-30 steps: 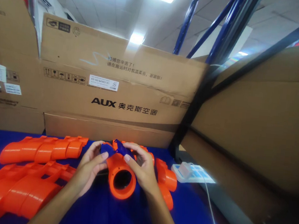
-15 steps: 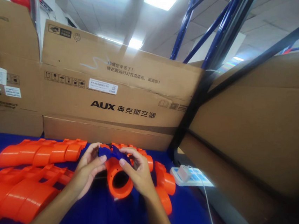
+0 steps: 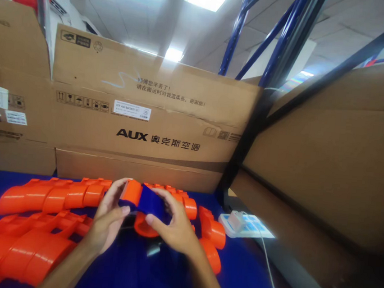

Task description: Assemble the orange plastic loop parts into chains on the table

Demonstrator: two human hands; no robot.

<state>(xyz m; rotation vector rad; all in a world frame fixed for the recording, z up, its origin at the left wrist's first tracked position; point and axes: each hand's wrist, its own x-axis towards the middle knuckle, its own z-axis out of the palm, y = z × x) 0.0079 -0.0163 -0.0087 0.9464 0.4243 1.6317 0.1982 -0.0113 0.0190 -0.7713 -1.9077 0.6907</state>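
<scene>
Between my hands is an orange-and-blue plastic part, tilted so that an orange block shows at its left, a dark blue flat face at its right and a curved orange piece underneath. My left hand grips its left end, thumb in front and fingers behind. My right hand clasps the blue side, its thumb near the lower edge and the fingers over the back. Some fingertips are hidden behind the part. Below it, a small shiny piece shows above the blue surface, too blurred to name.
Rows of orange curved plastic parts lie on the blue table cover at left, with more orange parts behind and right of my hands. A white power strip with a cable sits at right. Cardboard walls the back.
The held part has been turned in my hands: its round orange opening no longer faces me, and the orange block and blue face have come into view on top.
</scene>
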